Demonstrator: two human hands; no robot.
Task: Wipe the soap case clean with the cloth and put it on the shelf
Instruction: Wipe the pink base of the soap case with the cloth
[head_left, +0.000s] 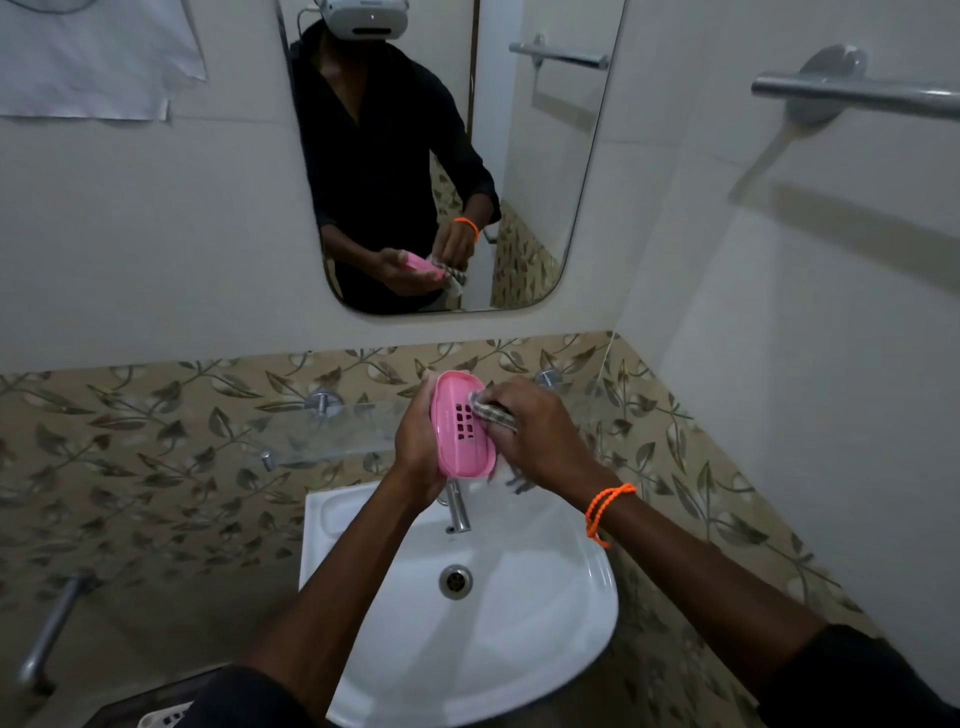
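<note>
A pink soap case (457, 434) with a grid of small drain holes is held tilted above the sink, its inside facing me. My left hand (415, 441) grips it from the left side and behind. My right hand (540, 431) holds a crumpled checked cloth (493, 413) and presses it against the case's right inner edge. Part of the cloth hangs below my right hand. A glass shelf (322, 441) is fixed to the wall to the left of the case, above the sink.
A white sink (571, 613) with a chrome tap (457, 512) and a drain lies below my hands. A mirror (441, 156) hangs on the wall ahead. A metal towel bar (857, 96) sticks out at upper right. A pipe (52, 634) runs at lower left.
</note>
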